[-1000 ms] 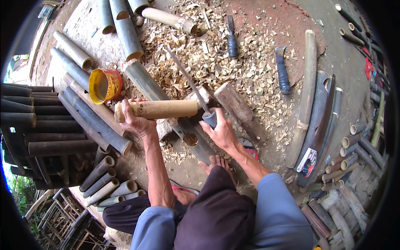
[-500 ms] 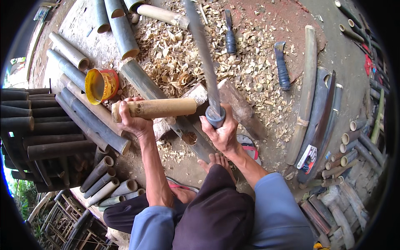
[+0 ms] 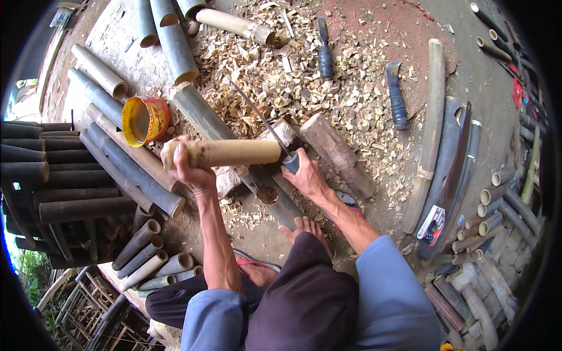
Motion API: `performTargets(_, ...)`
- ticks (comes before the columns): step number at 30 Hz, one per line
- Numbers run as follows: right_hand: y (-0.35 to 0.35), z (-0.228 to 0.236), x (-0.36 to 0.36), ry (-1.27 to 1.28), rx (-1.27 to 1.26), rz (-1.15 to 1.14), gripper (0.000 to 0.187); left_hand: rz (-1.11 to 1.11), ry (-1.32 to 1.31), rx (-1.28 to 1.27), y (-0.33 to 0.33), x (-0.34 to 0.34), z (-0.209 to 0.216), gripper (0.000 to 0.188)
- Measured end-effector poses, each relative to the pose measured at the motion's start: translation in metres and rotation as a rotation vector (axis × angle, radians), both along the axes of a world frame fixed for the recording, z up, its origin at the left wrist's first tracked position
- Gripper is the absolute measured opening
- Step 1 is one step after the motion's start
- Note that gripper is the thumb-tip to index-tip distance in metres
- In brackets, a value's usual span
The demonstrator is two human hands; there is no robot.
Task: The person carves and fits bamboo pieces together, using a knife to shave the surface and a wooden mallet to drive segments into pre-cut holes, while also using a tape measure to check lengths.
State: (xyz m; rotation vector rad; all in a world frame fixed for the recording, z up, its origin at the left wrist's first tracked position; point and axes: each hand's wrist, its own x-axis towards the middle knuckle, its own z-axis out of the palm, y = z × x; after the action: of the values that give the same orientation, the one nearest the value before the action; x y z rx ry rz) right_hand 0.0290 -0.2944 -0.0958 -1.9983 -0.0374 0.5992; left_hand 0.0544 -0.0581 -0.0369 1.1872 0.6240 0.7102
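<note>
My left hand (image 3: 192, 171) is wrapped round one end of a short, pale bamboo piece (image 3: 240, 152), held level. In my right hand (image 3: 309, 180) is the dark handle of a long-bladed knife (image 3: 263, 121). Its thin blade slants up and left, behind the far end of the pale piece. Below both hands lies a grey-green bamboo pole (image 3: 205, 114) with a hole cut near its lower end, propped across a wood block (image 3: 227, 182). My bare foot (image 3: 305, 227) rests against the pole's near end.
Wood chips (image 3: 257, 82) cover the ground ahead, with a chisel (image 3: 325, 55) and a wrapped-handle blade (image 3: 396, 96) on them. A log (image 3: 336, 152) lies right of the pole. A yellow-red tub (image 3: 143, 121) stands left among bamboo tubes. A saw (image 3: 453, 169) lies right.
My right hand has swung the knife down, so the blade, upright and blurred before, now slants left beyond the pale bamboo piece. My left hand keeps its grip, shifted slightly right.
</note>
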Motion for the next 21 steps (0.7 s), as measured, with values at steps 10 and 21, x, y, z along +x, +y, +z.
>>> performTargets(10, 0.0, 0.07, 0.003, -0.271, 0.25, -0.214, 0.037, 0.186, -0.052, -0.057, -0.001, 0.004, 0.009, 0.042)
performTargets(21, 0.001, 0.054, 0.001, -0.147, 0.212, -0.131, 0.031, 0.099, -0.073, 0.039, -0.001, 0.003, 0.011, 0.026)
